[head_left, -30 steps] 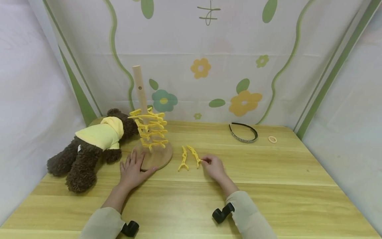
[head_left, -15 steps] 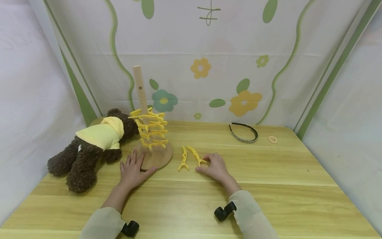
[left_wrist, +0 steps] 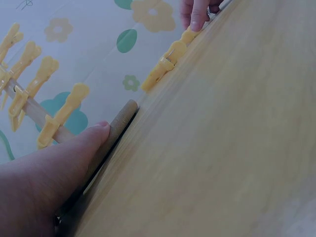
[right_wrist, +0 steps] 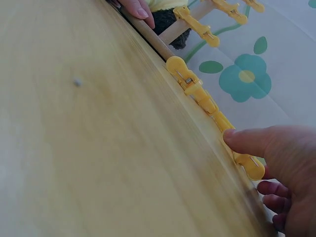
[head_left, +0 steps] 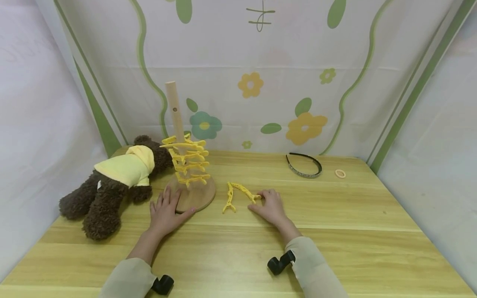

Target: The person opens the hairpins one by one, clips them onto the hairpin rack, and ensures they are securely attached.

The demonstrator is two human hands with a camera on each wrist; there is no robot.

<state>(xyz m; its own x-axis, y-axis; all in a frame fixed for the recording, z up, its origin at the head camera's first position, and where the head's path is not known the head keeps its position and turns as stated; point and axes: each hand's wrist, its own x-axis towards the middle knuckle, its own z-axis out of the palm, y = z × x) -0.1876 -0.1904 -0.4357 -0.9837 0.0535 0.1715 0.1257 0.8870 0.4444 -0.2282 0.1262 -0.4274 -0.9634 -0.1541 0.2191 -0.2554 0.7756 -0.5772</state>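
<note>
My left hand (head_left: 165,216) lies flat with spread fingers on the round wooden base (head_left: 199,196) of an upright post. Several yellow hair clips (head_left: 190,167) are clamped on that post, one above another. To the right, my right hand (head_left: 273,209) pinches the near end of a yellow hair clip (head_left: 242,189) lying on the table. In the right wrist view, the thumb lies against this clip (right_wrist: 244,162) and the other fingers are curled behind it. A second loose hair clip (head_left: 229,196) lies just left, their far ends meeting or nearly so.
A brown teddy bear (head_left: 126,169) in a yellow hoodie lies left of the post. Toward the back right are a black headband (head_left: 305,174) with a glittery band and a small beige ring (head_left: 340,174). A printed cloth wall (head_left: 231,49) stands behind the table (head_left: 357,231).
My right hand first shifted its hold, then turned the right-hand loose clip. Its near end swung right and its far end came left to the other clip. The left hand stayed put.
</note>
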